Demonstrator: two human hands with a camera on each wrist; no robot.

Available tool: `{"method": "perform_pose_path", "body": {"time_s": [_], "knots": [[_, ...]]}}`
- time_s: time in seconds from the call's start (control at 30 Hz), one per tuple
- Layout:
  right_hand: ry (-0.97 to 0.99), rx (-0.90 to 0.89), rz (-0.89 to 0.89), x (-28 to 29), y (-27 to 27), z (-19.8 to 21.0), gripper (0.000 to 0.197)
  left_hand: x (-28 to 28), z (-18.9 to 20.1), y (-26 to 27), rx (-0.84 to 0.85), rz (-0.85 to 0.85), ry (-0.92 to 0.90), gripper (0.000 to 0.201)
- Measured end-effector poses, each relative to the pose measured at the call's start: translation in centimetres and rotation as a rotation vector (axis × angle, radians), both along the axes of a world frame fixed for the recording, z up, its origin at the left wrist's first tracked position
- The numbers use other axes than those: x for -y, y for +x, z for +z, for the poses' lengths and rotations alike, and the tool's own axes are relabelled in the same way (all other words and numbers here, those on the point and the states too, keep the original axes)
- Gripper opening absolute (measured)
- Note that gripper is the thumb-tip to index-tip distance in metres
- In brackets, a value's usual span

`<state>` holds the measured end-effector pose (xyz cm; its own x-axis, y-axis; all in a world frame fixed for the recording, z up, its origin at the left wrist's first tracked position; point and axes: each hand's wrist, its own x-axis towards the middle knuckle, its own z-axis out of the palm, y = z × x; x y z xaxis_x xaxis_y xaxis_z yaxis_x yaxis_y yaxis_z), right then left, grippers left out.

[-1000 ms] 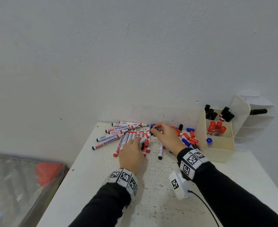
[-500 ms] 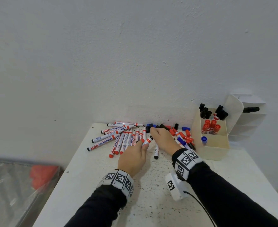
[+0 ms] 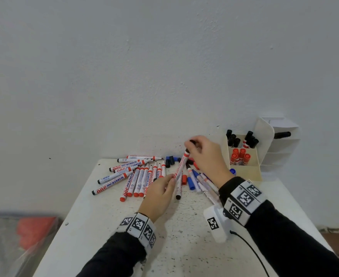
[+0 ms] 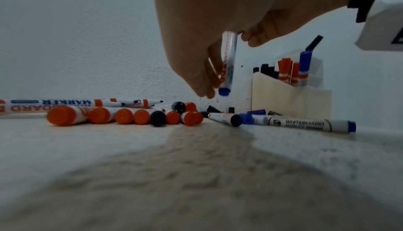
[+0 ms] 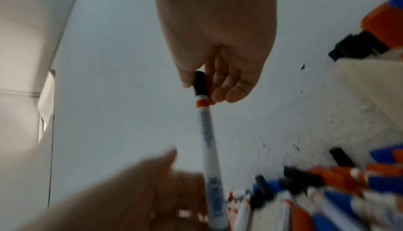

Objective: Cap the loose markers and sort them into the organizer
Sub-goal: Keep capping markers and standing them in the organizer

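A white marker (image 3: 180, 166) with a red band is held tilted above the pile. My left hand (image 3: 171, 177) pinches its lower end, which has a blue plug (image 4: 224, 91). My right hand (image 3: 190, 145) pinches a black cap (image 5: 200, 83) that sits on the marker's upper tip, against the orange band. The cream organizer (image 3: 244, 172) stands to the right by the wall; black-capped markers (image 3: 232, 139) fill its back cell, red-capped ones (image 3: 239, 155) the middle, and one blue-capped marker (image 3: 232, 171) the front.
Several uncapped markers (image 3: 138, 176) lie fanned on the white table (image 3: 104, 226) under my hands, with loose black, blue and red caps (image 3: 170, 160) near the wall. More markers (image 3: 202, 180) lie below my right wrist. A white shelf unit (image 3: 280, 148) stands behind the organizer.
Both hands have risen from the pile. The left hand has lifted one marker off the table, and the right hand has brought a black cap up onto its tip.
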<state>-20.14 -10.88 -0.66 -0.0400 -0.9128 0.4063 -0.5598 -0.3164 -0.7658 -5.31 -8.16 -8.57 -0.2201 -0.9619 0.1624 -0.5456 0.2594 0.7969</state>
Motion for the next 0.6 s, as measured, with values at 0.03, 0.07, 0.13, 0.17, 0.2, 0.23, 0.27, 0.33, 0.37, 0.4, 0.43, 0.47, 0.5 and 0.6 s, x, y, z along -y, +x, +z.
{"method": "perform_pose_path", "body": {"time_s": [0.03, 0.07, 0.13, 0.17, 0.2, 0.23, 0.27, 0.33, 0.37, 0.4, 0.43, 0.47, 0.5, 0.6], "knots": [[-0.062, 0.013, -0.054, 0.1, -0.8, 0.9, 0.022, 0.4, 0.0, -0.2, 0.068, 0.012, 0.013, 0.035], [-0.111, 0.023, -0.103, 0.1, -1.7, 1.7, 0.022, 0.8, -0.1, -0.4, 0.139, 0.016, 0.030, 0.038], [-0.180, 0.034, -0.186, 0.1, -3.5, 3.1, 0.022, 1.4, -0.3, -1.2, 0.270, -0.002, 0.076, 0.040], [-0.209, 0.035, -0.228, 0.1, -4.7, 3.7, 0.022, 1.5, -0.3, -1.7, 0.316, -0.017, 0.106, 0.040], [-0.235, 0.031, -0.271, 0.1, -5.8, 4.4, 0.022, 1.6, -0.4, -2.1, 0.353, -0.032, 0.133, 0.040], [-0.260, 0.027, -0.314, 0.2, -7.0, 4.9, 0.022, 1.7, -0.4, -2.5, 0.384, -0.046, 0.161, 0.039], [-0.285, 0.028, -0.354, 0.3, -8.2, 5.5, 0.022, 1.7, -0.4, -2.7, 0.411, -0.059, 0.188, 0.038], [-0.347, 0.017, -0.425, 0.5, -10.4, 6.3, 0.022, 1.8, -0.3, -3.0, 0.460, -0.072, 0.231, 0.037], [-0.376, -0.009, -0.455, 0.7, -11.2, 6.4, 0.022, 1.8, -0.2, -3.1, 0.476, -0.071, 0.242, 0.036], [-0.391, -0.042, -0.476, 0.8, -11.9, 6.3, 0.022, 1.9, -0.2, -3.2, 0.484, -0.060, 0.248, 0.035], [-0.388, -0.074, -0.486, 0.9, -12.5, 6.1, 0.022, 2.0, -0.1, -3.4, 0.488, -0.043, 0.250, 0.035], [-0.371, -0.096, -0.489, 1.1, -12.9, 5.7, 0.023, 2.1, -0.1, -3.6, 0.490, -0.023, 0.256, 0.035], [-0.346, -0.108, -0.487, 1.2, -13.2, 5.1, 0.023, 2.2, 0.0, -3.8, 0.489, -0.002, 0.265, 0.036], [-0.241, -0.146, -0.457, 2.0, -13.5, 3.6, 0.024, 2.2, 0.2, -4.2, 0.473, 0.071, 0.325, 0.038]]}}
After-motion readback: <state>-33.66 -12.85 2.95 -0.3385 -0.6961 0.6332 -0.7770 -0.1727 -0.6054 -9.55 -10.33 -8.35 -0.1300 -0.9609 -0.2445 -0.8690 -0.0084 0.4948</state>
